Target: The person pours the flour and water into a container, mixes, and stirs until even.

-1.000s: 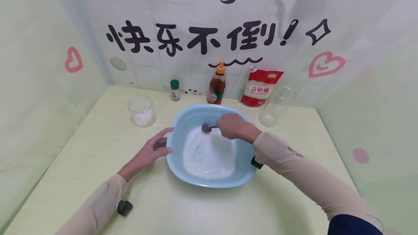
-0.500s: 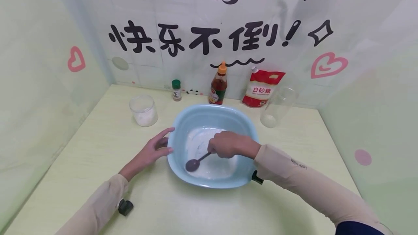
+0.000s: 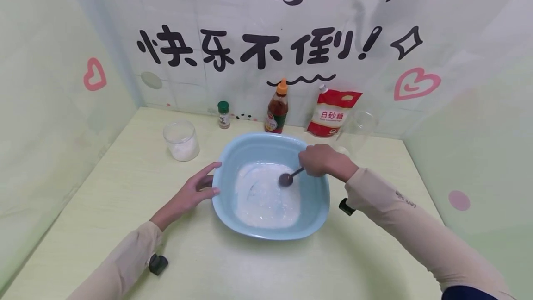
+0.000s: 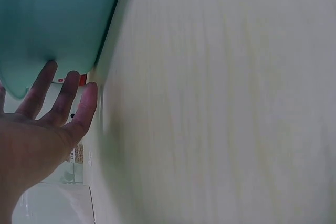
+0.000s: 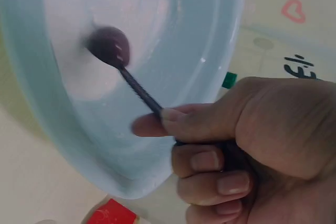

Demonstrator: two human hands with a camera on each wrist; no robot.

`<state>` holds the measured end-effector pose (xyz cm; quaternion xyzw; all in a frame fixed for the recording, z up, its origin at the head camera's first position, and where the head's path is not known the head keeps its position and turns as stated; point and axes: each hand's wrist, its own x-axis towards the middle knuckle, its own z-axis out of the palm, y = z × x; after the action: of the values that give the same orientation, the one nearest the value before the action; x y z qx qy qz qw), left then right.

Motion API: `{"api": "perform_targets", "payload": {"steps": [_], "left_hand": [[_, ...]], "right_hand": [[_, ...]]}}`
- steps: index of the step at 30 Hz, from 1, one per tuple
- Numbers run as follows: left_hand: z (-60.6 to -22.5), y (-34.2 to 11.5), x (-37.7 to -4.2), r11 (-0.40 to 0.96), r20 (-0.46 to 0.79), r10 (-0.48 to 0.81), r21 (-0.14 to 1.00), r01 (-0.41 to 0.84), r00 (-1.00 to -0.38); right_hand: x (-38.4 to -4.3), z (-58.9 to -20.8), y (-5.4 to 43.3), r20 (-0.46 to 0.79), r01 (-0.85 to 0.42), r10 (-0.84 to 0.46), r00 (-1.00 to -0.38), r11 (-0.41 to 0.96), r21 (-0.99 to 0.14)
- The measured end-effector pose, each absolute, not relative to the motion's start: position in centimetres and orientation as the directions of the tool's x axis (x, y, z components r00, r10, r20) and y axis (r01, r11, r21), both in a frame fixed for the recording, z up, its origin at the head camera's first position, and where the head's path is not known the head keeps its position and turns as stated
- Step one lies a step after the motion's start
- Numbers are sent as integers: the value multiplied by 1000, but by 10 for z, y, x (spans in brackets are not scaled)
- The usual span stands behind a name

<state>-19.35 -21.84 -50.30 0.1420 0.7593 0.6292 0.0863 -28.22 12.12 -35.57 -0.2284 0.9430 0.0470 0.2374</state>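
A light blue plastic basin (image 3: 260,149) stands mid-table with a white, wet-looking mixture (image 3: 264,205) spread over its bottom. My right hand (image 3: 326,160) grips a dark spoon (image 3: 286,179) by its handle above the basin's right side. The spoon's bowl is at the right part of the white mixture. In the right wrist view the fingers are curled round the handle, and the spoon's bowl (image 5: 109,46) is blurred. My left hand (image 3: 190,194) touches the basin's left side with spread fingers. From the left wrist view, its fairly straight fingers (image 4: 65,98) reach toward the basin's outer wall (image 4: 52,19).
Along the back stand a green-capped shaker (image 3: 223,115), an orange-capped sauce bottle (image 3: 276,112) and a red and white sugar pouch (image 3: 333,112). A clear jar of white powder (image 3: 183,145) is at left. Behind my right hand stands a clear glass (image 3: 361,128).
The spoon has swept from the basin's back to its front left, then back up to the right, with my right hand carrying it. My left hand keeps its place at the basin.
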Motion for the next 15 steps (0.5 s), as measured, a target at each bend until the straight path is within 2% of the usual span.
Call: {"api": "perform_targets", "payload": {"steps": [3, 7, 15], "left_hand": [[-502, -219, -193, 172, 45, 325, 979, 106, -945], [-500, -218, -193, 175, 54, 325, 978, 116, -944], [-501, -219, -192, 165, 62, 331, 979, 122, -942]], "right_hand": [[-292, -364, 113, -394, -494, -453, -800, 869, 2], [-298, -376, 91, -348, -541, -510, -787, 841, -7], [-285, -388, 58, -300, -598, -590, -750, 798, -72]]}}
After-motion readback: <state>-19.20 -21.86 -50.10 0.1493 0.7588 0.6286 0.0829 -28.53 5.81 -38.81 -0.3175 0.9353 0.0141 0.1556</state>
